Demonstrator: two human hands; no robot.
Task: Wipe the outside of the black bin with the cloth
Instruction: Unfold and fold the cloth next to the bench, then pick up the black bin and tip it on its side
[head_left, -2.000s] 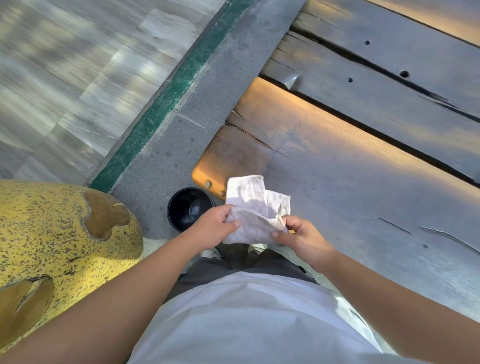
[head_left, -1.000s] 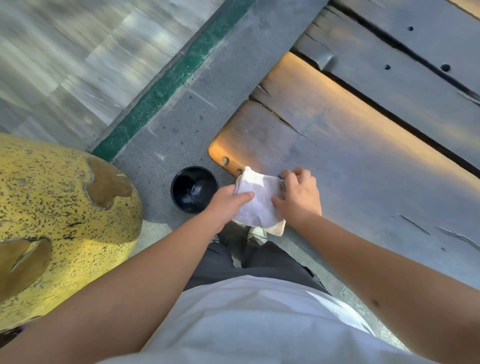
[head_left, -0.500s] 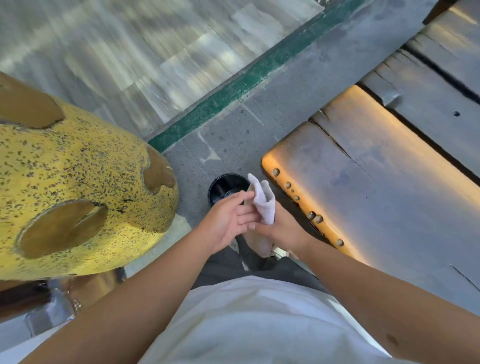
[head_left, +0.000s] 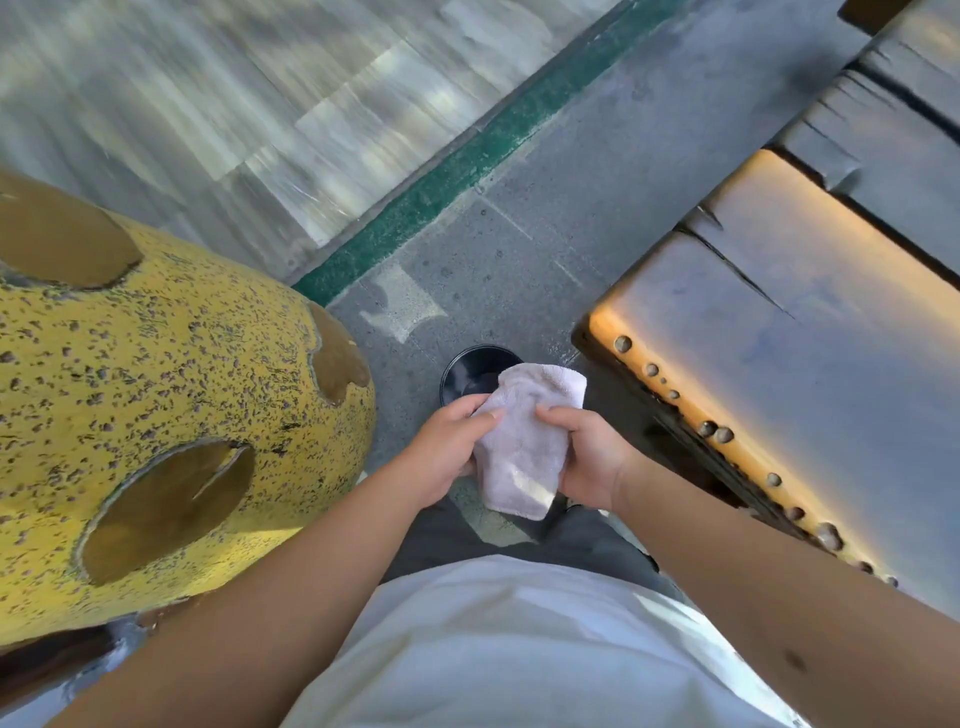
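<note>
A small round black bin (head_left: 470, 370) stands open on the grey pavement ahead of my feet, partly hidden behind the cloth. The folded pale grey cloth (head_left: 524, 441) is held in the air between both hands, above and just in front of the bin. My left hand (head_left: 447, 452) grips its left edge, thumb on top. My right hand (head_left: 589, 457) holds its right side with fingers curled round it. Neither hand touches the bin.
A big yellow speckled rounded object (head_left: 156, 415) with brown patches fills the left. A worn wooden bench (head_left: 779, 338) with rivets along its edge runs on the right. A green painted stripe (head_left: 467, 161) crosses the pavement beyond the bin.
The view has swung left, away from the bench. The cloth, held narrow and upright half a second ago, now lies broader and folded between both hands, still over the bin.
</note>
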